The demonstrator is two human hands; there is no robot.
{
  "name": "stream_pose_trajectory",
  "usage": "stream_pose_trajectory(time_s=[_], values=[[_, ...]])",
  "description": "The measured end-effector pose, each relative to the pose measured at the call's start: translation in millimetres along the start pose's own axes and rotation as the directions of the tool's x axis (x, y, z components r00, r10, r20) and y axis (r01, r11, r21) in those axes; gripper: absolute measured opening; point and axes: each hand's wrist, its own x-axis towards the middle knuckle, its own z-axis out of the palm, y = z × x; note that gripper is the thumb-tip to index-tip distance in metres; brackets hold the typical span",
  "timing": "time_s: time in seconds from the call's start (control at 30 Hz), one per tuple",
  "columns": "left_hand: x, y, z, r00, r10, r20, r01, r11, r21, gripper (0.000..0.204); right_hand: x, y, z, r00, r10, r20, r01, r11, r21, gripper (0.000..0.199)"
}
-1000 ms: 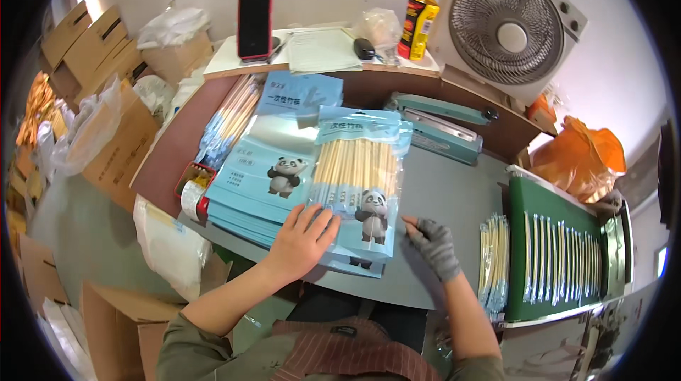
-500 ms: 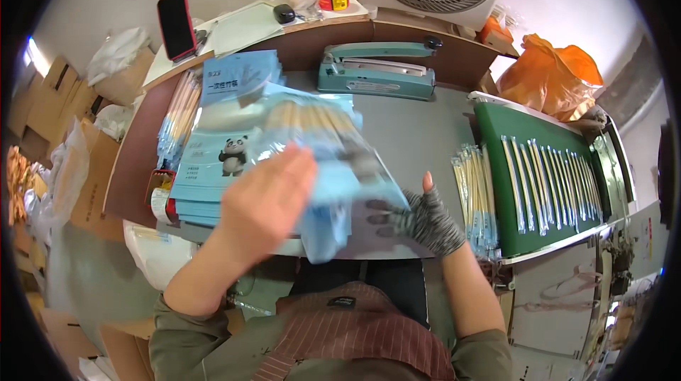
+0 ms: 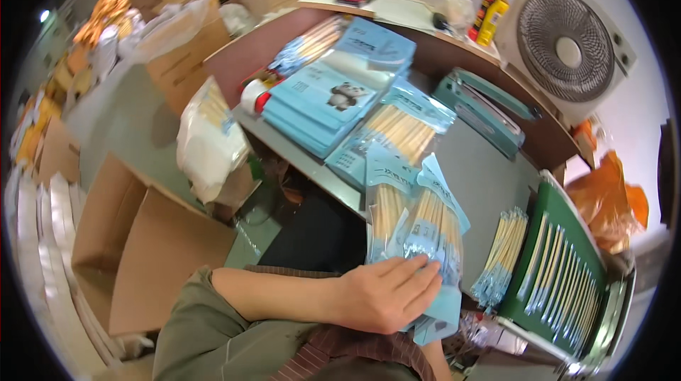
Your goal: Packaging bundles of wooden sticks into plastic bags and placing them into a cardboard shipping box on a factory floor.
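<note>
Two filled bags had since moved to the near edge of the table at four o'clock, the left hand holding them, apparently to keep them together, while the hidden right hand's grip could not be determined.

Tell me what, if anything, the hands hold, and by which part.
The left hand holds the nearest chopstick bags, its grip across their lower part. The right hand is hidden, so its grip cannot be told.

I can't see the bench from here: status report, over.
Left hand on filled chopstick bags. Right hand hidden from view. Those bags partly hide another filled bag beyond.
</note>
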Motion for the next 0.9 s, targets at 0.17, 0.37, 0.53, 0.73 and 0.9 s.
stream_pose_trajectory(time_s=[0.17, 0.37, 0.53, 0.73, 0.9], values=[[-49, 10, -31, 0.952, -0.084, 0.295, 0.112, 0.99, -0.08, 0.034, 12, 3, -22, 0.98, 0.085, 0.179, -0.083, 0.996, -0.018, 0.07], [-121, -52, -15, 0.195, -0.542, 0.817, 0.556, -0.625, -0.547, 0.072, -33, -3, 50, 0.956, 0.286, -0.063, -0.289, 0.955, -0.061, 0.054], [-110, -74, -17, 0.431, -0.728, 0.534, 0.219, -0.49, -0.844, 0.113, 75, 27, 178, 0.886, 0.461, 0.056, -0.379, 0.787, -0.487, 0.051], [-181, -74, -215, 0.198, -0.963, 0.184, 0.189, -0.146, -0.971, 0.113, 128, 113, 299, 0.75, 0.58, 0.319, -0.054, 0.534, -0.844, 0.054], [-287, -84, -304, -0.194, -0.975, -0.107, 0.108, 0.087, -0.99, 0.079, 102, 242, 413, 0.498, 0.733, 0.463, 0.108, 0.478, -0.872, 0.048]])
